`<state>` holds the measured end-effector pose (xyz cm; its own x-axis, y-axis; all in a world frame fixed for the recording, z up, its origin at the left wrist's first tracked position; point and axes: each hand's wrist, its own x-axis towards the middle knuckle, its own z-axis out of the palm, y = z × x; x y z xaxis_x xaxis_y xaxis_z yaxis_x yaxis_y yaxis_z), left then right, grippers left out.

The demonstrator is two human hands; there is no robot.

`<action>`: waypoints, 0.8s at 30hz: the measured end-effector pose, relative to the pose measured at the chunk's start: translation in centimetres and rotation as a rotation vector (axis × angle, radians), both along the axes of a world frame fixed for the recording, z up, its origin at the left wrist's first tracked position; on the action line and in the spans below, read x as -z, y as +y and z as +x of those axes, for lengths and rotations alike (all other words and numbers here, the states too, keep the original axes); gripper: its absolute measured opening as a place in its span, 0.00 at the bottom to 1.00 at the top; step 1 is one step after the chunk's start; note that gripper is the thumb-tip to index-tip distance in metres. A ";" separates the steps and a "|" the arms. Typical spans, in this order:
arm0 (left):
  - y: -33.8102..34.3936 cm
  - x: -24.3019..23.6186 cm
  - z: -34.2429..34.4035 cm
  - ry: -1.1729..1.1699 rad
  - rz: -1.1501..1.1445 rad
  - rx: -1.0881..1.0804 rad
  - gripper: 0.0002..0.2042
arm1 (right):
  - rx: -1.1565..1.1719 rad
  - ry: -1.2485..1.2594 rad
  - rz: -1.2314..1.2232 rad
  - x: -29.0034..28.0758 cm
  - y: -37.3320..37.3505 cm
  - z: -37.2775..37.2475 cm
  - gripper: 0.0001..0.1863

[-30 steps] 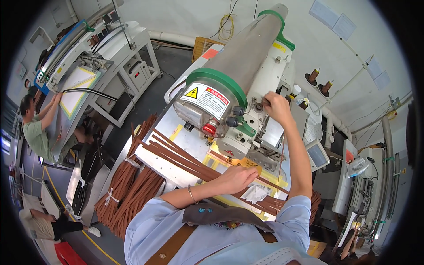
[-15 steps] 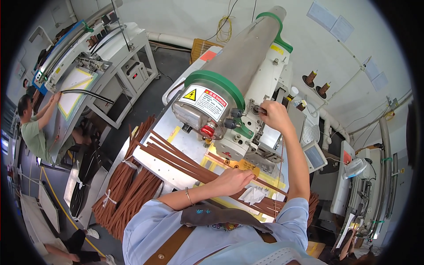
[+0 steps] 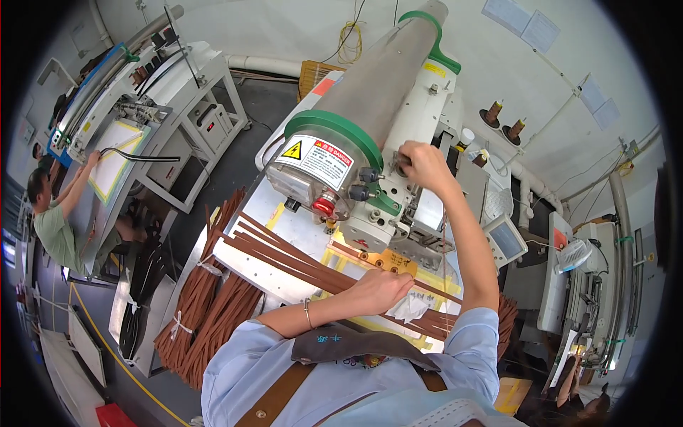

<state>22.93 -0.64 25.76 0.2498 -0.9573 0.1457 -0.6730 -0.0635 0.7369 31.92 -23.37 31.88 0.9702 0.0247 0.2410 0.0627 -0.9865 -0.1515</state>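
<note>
In the head view, the left hand [image 3: 380,292] lies low over the tabletop [image 3: 245,269], its fingers curled at the near edge of a yellow plate [image 3: 388,262]; whether they pinch it or only press on it, I cannot tell. The plate lies just in front of the machine [image 3: 370,224]. Brown strips [image 3: 284,257] run across the tabletop from the left and pass beneath the left forearm, and a crumpled white tissue [image 3: 410,307] rests on them just right of the left hand. The right hand [image 3: 428,168] is raised to the machine, its fingers bent round a dark knob [image 3: 403,164]. A red button [image 3: 325,205] sits on the machine's front, left of the knob. Tied brown bundles [image 3: 213,320] hang beside the tabletop's left side, and a small screen [image 3: 505,238] stands right of the right forearm.
</note>
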 end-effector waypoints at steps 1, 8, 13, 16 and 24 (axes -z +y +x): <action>0.0 -0.4 -0.2 0.000 0.003 0.014 0.09 | 0.048 -0.048 0.027 0.3 -0.6 0.2 0.05; 1.7 -1.7 -1.0 -0.102 -0.055 0.392 0.11 | 0.127 -0.198 0.279 2.0 -2.3 -1.5 0.10; 2.4 -2.8 -1.1 -0.112 -0.073 0.452 0.13 | 0.295 -0.039 0.250 0.4 -1.4 -3.9 0.18; 2.6 -2.7 -1.3 -0.119 -0.064 0.494 0.13 | 0.195 -0.055 0.322 1.0 -1.3 -4.7 0.16; 2.4 -3.1 -1.6 -0.017 -0.074 0.526 0.12 | 0.097 -0.154 0.087 1.7 -0.3 -4.1 0.12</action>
